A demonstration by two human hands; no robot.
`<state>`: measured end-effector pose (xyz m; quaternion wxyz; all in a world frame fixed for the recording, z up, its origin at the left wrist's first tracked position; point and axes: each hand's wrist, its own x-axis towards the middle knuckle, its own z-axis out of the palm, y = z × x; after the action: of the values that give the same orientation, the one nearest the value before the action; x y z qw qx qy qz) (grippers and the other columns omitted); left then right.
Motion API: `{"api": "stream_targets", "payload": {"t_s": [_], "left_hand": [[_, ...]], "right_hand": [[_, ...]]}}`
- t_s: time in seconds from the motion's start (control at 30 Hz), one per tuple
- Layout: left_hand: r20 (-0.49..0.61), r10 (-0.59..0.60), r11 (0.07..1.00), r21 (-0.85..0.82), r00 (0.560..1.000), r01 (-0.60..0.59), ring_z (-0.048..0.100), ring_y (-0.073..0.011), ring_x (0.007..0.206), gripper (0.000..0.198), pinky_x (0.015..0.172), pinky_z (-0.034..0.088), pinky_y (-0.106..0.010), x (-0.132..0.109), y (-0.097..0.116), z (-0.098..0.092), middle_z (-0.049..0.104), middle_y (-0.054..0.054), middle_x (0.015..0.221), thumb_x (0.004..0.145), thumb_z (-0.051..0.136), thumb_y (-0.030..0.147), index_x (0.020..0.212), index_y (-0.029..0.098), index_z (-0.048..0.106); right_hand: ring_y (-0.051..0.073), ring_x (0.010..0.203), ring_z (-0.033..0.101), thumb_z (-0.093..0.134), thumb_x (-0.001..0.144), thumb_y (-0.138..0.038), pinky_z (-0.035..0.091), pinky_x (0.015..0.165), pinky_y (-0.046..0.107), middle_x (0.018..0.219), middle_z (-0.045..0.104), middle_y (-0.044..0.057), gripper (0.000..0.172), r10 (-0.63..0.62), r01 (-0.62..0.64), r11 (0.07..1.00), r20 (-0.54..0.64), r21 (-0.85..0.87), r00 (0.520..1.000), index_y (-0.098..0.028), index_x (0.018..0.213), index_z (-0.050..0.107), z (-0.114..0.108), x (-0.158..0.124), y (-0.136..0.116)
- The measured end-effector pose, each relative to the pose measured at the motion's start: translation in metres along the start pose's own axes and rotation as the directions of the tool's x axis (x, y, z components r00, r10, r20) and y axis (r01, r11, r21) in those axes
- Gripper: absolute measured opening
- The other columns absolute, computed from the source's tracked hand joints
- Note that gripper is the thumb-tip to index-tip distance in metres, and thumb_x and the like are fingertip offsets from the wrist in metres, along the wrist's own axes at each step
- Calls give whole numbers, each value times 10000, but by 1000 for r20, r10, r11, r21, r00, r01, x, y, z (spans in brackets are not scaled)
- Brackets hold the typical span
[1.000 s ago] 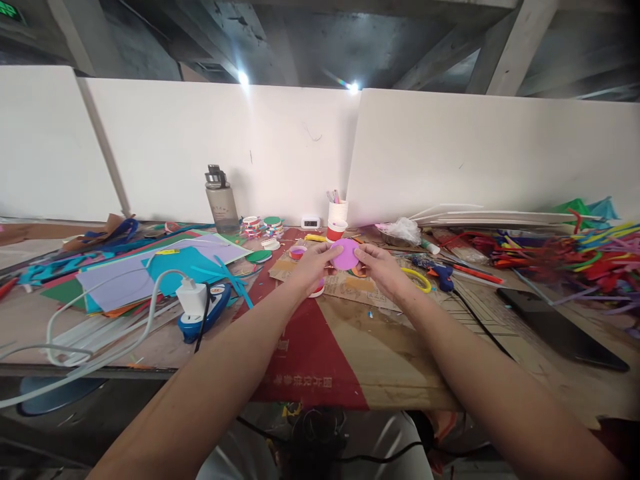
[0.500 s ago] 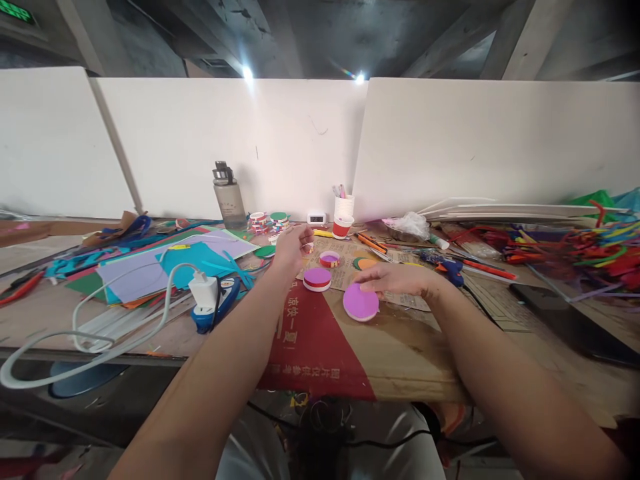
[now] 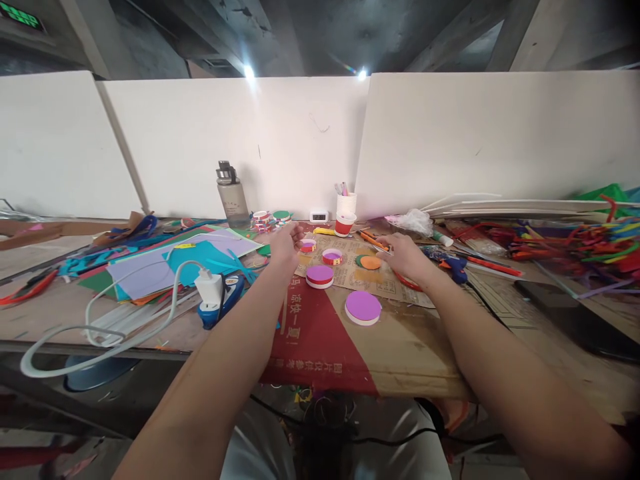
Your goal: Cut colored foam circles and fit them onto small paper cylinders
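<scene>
A purple round disc with a white rim [image 3: 363, 307] lies on the cardboard sheet [image 3: 400, 340], free of both hands. A second purple-topped round with a red and white band [image 3: 319, 275] sits just beyond it. My left hand [image 3: 285, 245] reaches toward a small red and purple ring [image 3: 308, 245], fingers partly curled, touching nothing I can make out. My right hand [image 3: 403, 256] rests palm down by scissors with a red handle [image 3: 406, 280], near an orange paper circle [image 3: 371, 262]. Another ring [image 3: 331, 256] lies between my hands.
Coloured paper sheets [image 3: 165, 263] and a blue glue gun with a white plug [image 3: 217, 297] lie on the left. A water bottle [image 3: 232, 195], white cup [image 3: 345, 203] and red cup [image 3: 343, 225] stand at the back. Pipe cleaners [image 3: 575, 243] and a dark phone [image 3: 575, 320] are on the right.
Both hands held the purple disc up a second ago. The right hand laid it on the cardboard and moved away to the scissors; the left hand reached toward the small rings.
</scene>
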<state>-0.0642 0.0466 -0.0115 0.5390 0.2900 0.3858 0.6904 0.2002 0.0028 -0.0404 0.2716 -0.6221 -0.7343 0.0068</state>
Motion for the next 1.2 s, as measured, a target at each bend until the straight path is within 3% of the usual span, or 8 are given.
{"api": "stream_targets", "payload": {"t_s": [0.17, 0.3, 0.47, 0.8, 0.97, 1.07, 1.2], "left_hand": [[100, 53, 997, 57, 994, -59, 526, -54, 539, 108, 481, 323, -171, -1, -11, 0, 594, 15, 623, 679, 676, 208, 718, 147, 596], [94, 47, 994, 93, 994, -56, 508, -57, 527, 118, 473, 316, -179, -4, -12, 2, 603, 5, 640, 670, 683, 220, 715, 151, 598], [103, 42, 993, 107, 994, -53, 523, -67, 548, 117, 493, 342, -188, -5, -11, 3, 609, -2, 653, 667, 685, 216, 712, 149, 600], [227, 61, 975, 195, 972, -106, 539, -89, 560, 140, 495, 342, -206, -9, -15, 5, 611, -25, 664, 665, 697, 248, 658, 148, 599], [200, 33, 958, 274, 979, -88, 542, -94, 554, 140, 508, 355, -216, -8, -16, 2, 623, -31, 663, 679, 707, 216, 660, 148, 586], [199, 39, 961, 261, 979, -91, 540, -93, 552, 124, 506, 354, -214, -7, -14, 2, 620, -27, 649, 704, 694, 195, 658, 144, 591], [168, 44, 993, 97, 985, -61, 533, -77, 539, 71, 487, 344, -195, -6, -5, 3, 613, -9, 630, 740, 655, 173, 695, 136, 615]], "right_hand": [[405, 1285, 464, 643, 846, -366, 380, 976, 555, 1405, 573, 174, 585, 54, -15, 980, 191, -199, 980, -241, 1409, 549, 14, 0, -2], [393, 1256, 499, 589, 881, -379, 377, 960, 545, 1299, 653, 164, 547, 1, 61, 974, 275, -216, 961, -240, 1408, 548, 24, 3, -5], [378, 1270, 498, 581, 896, -362, 361, 999, 546, 1399, 588, 169, 447, -55, 113, 968, 250, -225, 967, -210, 1314, 629, 28, 9, 1], [358, 1202, 578, 703, 834, -345, 369, 1014, 533, 1261, 690, 128, 503, 62, -7, 979, 265, -206, 962, -223, 1318, 643, 7, 5, -8], [311, 1093, 646, 700, 833, -272, 470, 940, 434, 1223, 699, 172, 471, 26, -17, 999, 179, -48, 984, -133, 1282, 663, 4, 3, -8], [276, 1043, 659, 715, 817, -271, 487, 944, 423, 1241, 695, 155, 474, 39, -52, 989, 98, 136, 994, -144, 1271, 665, 4, 3, -9], [209, 935, 672, 693, 836, -309, 542, 853, 363, 1235, 700, 112, 442, 134, -141, 834, 52, 534, 990, -165, 1253, 672, 6, 1, -14]]}}
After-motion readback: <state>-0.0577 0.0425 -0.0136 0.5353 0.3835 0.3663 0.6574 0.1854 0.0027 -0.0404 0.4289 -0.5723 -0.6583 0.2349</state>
